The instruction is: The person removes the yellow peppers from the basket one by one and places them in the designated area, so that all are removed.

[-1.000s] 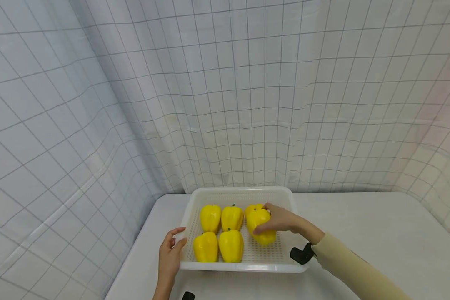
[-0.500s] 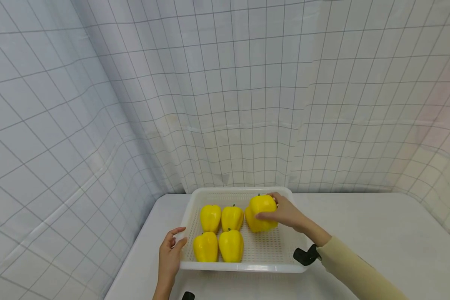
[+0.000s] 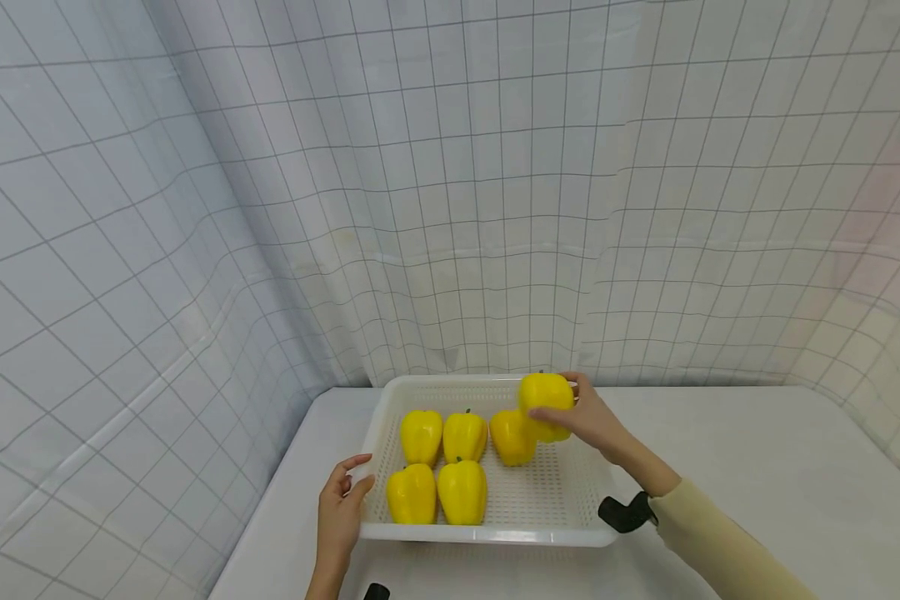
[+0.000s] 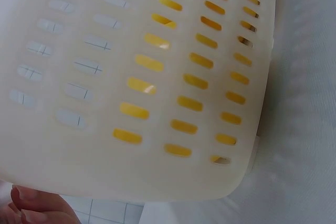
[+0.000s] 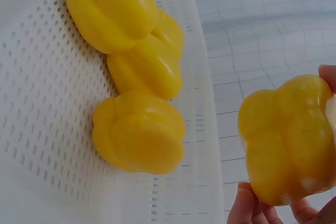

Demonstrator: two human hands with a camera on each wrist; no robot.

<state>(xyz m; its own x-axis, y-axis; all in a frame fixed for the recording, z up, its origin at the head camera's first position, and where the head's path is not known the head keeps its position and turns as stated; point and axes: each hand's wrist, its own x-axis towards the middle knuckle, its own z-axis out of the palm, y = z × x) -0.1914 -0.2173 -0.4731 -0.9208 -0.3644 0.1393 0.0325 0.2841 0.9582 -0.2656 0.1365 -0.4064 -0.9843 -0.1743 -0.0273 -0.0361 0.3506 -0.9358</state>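
My right hand [image 3: 592, 417] grips a yellow bell pepper [image 3: 545, 404], held up over the back right part of a white perforated basket [image 3: 487, 534]. Thumb and fingertips lie on its sides in the right wrist view, where the pepper [image 5: 289, 140] hangs apart from the others. My left hand [image 3: 339, 508] is at the basket's left side, with relaxed fingers touching its rim. Fingertips [image 4: 39, 203] show beneath the basket's edge in the left wrist view. Several more yellow peppers stay inside the basket, among them a back right one [image 3: 513, 437] and a front one [image 3: 462, 492].
The basket stands on a white-covered table [image 3: 720, 467], near its back edge. Grid-patterned white curtains [image 3: 495, 208] hang behind and at both sides. A black device [image 3: 625, 512] is strapped to my right wrist, close to the basket's right front corner.
My right hand has lifted the pepper and carried it back and to the right, uncovering the back right pepper behind it. The left hand and the basket have stayed put.
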